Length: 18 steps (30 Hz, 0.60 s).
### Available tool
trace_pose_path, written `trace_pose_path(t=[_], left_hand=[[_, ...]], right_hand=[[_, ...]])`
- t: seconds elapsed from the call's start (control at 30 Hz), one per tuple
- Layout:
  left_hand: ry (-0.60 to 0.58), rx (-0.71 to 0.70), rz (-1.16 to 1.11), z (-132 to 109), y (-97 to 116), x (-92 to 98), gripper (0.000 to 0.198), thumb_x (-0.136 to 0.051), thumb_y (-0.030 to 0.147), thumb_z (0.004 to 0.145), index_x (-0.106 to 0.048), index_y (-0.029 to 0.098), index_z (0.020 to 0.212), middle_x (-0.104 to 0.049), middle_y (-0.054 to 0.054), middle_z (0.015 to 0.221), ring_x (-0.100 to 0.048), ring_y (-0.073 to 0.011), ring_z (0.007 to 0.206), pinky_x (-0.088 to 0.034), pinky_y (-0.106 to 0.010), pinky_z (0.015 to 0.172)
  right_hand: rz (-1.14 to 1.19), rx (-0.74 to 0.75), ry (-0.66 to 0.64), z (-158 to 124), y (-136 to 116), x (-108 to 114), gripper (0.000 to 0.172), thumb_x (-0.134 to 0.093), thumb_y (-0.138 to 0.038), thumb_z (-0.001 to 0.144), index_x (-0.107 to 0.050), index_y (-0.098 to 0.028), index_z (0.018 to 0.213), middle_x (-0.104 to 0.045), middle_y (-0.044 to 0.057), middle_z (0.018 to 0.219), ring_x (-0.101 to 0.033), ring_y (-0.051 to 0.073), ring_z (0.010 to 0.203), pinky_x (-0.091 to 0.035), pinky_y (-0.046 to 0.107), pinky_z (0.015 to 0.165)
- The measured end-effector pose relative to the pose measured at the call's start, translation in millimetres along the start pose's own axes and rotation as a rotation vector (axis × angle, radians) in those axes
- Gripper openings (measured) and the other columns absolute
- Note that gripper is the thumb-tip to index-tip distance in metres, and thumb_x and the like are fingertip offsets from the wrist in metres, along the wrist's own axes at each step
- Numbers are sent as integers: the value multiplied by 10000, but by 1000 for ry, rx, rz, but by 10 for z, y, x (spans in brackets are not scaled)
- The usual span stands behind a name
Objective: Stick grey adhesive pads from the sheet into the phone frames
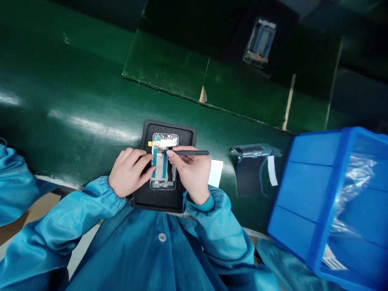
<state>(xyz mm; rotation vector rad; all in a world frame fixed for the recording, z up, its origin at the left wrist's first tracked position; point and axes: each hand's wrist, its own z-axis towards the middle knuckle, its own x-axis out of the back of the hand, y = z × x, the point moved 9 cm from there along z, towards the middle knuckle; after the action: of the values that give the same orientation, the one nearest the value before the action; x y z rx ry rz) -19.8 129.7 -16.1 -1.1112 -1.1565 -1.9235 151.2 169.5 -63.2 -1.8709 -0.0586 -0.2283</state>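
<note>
A smartphone mid-frame [163, 161] lies face up on a black rubber work tray [167, 128], with teal strips along its inner panel and a small yellow label [149, 144] at its upper left edge. My left hand [130, 171] grips the frame's left side, fingers curled over it. My right hand [189, 173] pinches a slim black pen-shaped tool [190, 152], and its tip sits on the frame's upper middle. The fingers of my right hand partly hide the frame's centre.
A green work mat [75, 121] runs under the tray. To the right lie a white paper slip [216, 173] and a dark pouch [248, 173]. A blue plastic bin [327, 202] holding clear plastic film stands at right. Another phone frame [260, 42] lies far up.
</note>
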Motion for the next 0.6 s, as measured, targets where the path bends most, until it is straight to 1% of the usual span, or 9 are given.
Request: trace_pose_path(t=[0.1, 0.4, 0.6], left_hand=[[3, -5, 4, -3, -3, -25, 243, -632, 312, 931, -686, 142, 1096, -690, -90, 968, -574, -232, 868, -446, -365, 727], [6, -11, 19, 16, -5, -21, 234, -622, 300, 933, -688, 133, 1083, -691, -95, 965, -573, -234, 863, -448, -370, 715], [-22, 5, 32, 5, -16, -49, 228, -593, 302, 946, -692, 158, 1093, -693, -97, 979, -581, -235, 871, -451, -378, 721]], right_hand=[[-5, -10, -2, 0, 6, -2, 218, -846, -331, 733, -726, -183, 841, -794, 60, 807, -770, 216, 703, -646, 339, 689], [3, -9, 6, -8, 11, 6, 212, -850, -332, 726, -729, -196, 834, -795, 48, 801, -773, 221, 712, -658, 356, 716], [19, -19, -8, -6, 15, -4, 211, -846, -335, 731, -727, -194, 834, -792, 51, 791, -772, 221, 703, -661, 357, 704]])
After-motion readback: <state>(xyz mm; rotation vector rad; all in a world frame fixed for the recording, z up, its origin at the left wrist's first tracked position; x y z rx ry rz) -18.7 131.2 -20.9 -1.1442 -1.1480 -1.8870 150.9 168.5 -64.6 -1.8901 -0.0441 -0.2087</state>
